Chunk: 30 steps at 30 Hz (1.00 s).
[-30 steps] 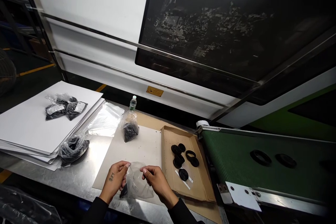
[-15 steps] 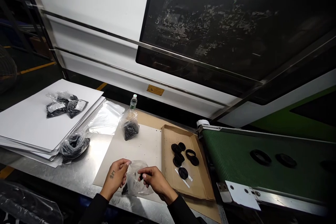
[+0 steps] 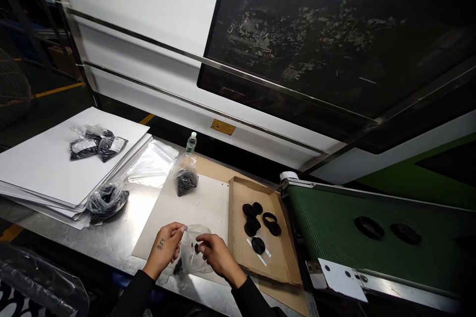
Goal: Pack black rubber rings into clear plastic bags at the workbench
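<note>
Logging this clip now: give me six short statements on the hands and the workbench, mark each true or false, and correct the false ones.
1. The left hand grips the edge of a clear plastic bag. True.
2. The right hand rests on the green conveyor belt. False: its fingers are at the clear plastic bag.
3. The bottle stands upright. True.
4. The cardboard tray holds only white cups. False: it holds round black parts.
5. Bags with dark contents lie on the stack of white sheets. True.
6. The person's sleeves are white. False: they are black.
</note>
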Each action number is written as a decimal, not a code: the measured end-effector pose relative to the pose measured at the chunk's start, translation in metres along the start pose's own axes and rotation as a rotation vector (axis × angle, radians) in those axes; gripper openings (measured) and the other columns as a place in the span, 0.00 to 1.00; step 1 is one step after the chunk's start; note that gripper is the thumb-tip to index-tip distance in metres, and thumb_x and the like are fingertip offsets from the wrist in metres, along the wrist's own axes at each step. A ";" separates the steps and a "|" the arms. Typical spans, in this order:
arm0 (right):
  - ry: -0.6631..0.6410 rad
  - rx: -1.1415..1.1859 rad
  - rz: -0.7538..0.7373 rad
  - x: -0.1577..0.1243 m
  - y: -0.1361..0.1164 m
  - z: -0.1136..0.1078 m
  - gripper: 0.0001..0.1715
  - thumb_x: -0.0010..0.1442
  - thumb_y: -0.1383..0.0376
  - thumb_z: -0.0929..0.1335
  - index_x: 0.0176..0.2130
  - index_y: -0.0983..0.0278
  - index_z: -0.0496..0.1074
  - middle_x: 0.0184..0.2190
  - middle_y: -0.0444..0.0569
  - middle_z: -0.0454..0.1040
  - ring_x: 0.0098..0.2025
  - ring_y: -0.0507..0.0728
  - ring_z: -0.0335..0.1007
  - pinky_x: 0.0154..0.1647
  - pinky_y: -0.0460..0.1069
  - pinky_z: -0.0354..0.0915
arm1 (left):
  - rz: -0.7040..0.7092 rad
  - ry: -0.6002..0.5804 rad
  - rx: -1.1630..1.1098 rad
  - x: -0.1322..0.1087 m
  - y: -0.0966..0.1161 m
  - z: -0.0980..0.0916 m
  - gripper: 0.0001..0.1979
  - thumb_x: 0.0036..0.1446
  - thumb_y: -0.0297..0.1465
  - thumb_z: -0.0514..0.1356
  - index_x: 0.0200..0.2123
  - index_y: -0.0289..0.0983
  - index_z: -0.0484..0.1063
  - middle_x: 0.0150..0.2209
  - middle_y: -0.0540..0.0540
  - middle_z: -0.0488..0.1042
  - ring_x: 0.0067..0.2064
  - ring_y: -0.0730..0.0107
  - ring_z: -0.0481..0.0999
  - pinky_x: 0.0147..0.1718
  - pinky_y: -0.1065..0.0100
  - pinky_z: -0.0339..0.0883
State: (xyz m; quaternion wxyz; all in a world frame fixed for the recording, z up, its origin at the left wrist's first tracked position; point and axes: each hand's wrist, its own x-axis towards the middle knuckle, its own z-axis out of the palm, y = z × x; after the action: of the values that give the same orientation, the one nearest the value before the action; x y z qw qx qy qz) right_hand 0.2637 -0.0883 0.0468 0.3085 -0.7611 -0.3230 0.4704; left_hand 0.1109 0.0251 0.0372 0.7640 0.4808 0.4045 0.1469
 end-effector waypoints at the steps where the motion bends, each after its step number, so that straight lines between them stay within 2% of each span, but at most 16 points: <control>1: 0.012 -0.011 -0.008 -0.002 -0.002 -0.001 0.20 0.51 0.69 0.63 0.44 0.66 0.74 0.30 0.50 0.77 0.26 0.52 0.66 0.26 0.48 0.60 | 0.001 0.000 0.002 0.000 0.000 0.000 0.21 0.54 0.48 0.57 0.39 0.35 0.69 0.14 0.61 0.58 0.12 0.79 0.59 0.09 0.76 0.49; 5: 0.064 0.017 -0.034 -0.009 -0.008 -0.006 0.19 0.52 0.68 0.63 0.43 0.66 0.74 0.33 0.51 0.79 0.28 0.53 0.67 0.30 0.49 0.63 | 0.010 -0.003 0.012 -0.001 -0.001 0.000 0.21 0.55 0.47 0.56 0.39 0.34 0.70 0.14 0.60 0.58 0.12 0.78 0.59 0.09 0.76 0.48; 10: 0.053 0.279 -0.051 -0.012 -0.011 -0.006 0.15 0.48 0.66 0.67 0.37 0.67 0.76 0.32 0.53 0.79 0.28 0.54 0.68 0.29 0.51 0.64 | 0.016 -0.007 0.023 -0.004 -0.001 0.000 0.22 0.54 0.48 0.56 0.39 0.34 0.71 0.13 0.60 0.58 0.12 0.78 0.59 0.09 0.75 0.49; 16: 0.031 0.429 -0.008 -0.011 -0.007 -0.001 0.20 0.41 0.69 0.70 0.38 0.67 0.77 0.37 0.55 0.79 0.39 0.60 0.73 0.41 0.55 0.68 | 0.001 -0.016 0.029 -0.004 -0.003 0.000 0.24 0.53 0.48 0.57 0.41 0.33 0.71 0.13 0.60 0.58 0.11 0.78 0.58 0.09 0.75 0.47; 21: 0.006 0.501 -0.027 -0.010 -0.005 0.001 0.25 0.40 0.71 0.70 0.43 0.65 0.75 0.42 0.54 0.78 0.41 0.58 0.73 0.49 0.56 0.67 | -0.011 -0.026 0.014 -0.006 -0.005 -0.005 0.25 0.54 0.48 0.57 0.43 0.32 0.70 0.14 0.61 0.58 0.11 0.78 0.58 0.08 0.75 0.46; 25: -0.041 0.482 -0.072 -0.007 0.001 0.003 0.35 0.38 0.75 0.67 0.48 0.62 0.73 0.53 0.54 0.73 0.53 0.62 0.71 0.56 0.58 0.64 | -0.014 -0.019 0.017 -0.007 -0.006 -0.010 0.24 0.55 0.47 0.56 0.43 0.32 0.70 0.14 0.60 0.58 0.11 0.79 0.58 0.08 0.76 0.48; 27: -0.047 0.404 -0.096 -0.005 0.004 0.005 0.33 0.41 0.73 0.66 0.49 0.61 0.72 0.55 0.53 0.71 0.58 0.62 0.66 0.61 0.59 0.60 | -0.018 -0.014 0.012 -0.007 -0.009 -0.013 0.23 0.55 0.47 0.56 0.43 0.33 0.70 0.14 0.60 0.58 0.12 0.79 0.58 0.08 0.76 0.48; 30: -0.026 0.229 -0.104 -0.004 0.000 0.009 0.32 0.44 0.73 0.65 0.50 0.59 0.72 0.56 0.50 0.71 0.61 0.61 0.63 0.65 0.59 0.54 | -0.034 0.011 -0.011 -0.009 -0.013 -0.021 0.24 0.55 0.48 0.56 0.43 0.32 0.70 0.14 0.61 0.58 0.11 0.79 0.58 0.08 0.76 0.47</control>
State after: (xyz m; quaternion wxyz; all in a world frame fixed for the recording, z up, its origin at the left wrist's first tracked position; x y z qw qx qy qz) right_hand 0.2533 -0.0900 0.0461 0.4130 -0.6969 -0.3101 0.4976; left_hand 0.0875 0.0266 0.0262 0.7667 0.4688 0.4162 0.1387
